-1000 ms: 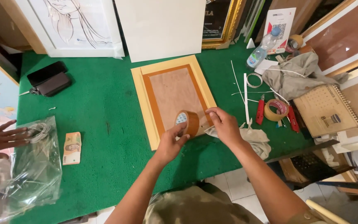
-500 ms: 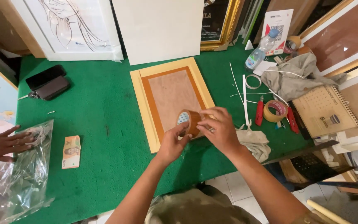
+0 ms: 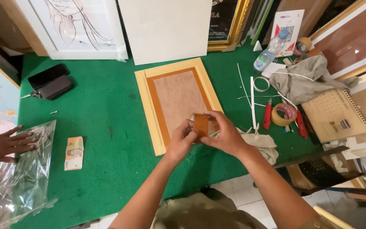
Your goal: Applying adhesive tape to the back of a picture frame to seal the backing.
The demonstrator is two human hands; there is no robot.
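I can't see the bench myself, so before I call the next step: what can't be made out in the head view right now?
- Roll of brown tape: its free end is hidden by the left hand and right hand.
- Wooden frame: the near right corner is covered by both hands.
- Another person's hand on the plastic bag: cut off by the left edge.

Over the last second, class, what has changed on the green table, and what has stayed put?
Both hands, left hand and right hand, have turned the brown tape roll edge-on while keeping hold of it. A co-worker's hand has slid further onto the plastic bag. The wooden frame and banknotes have not moved.
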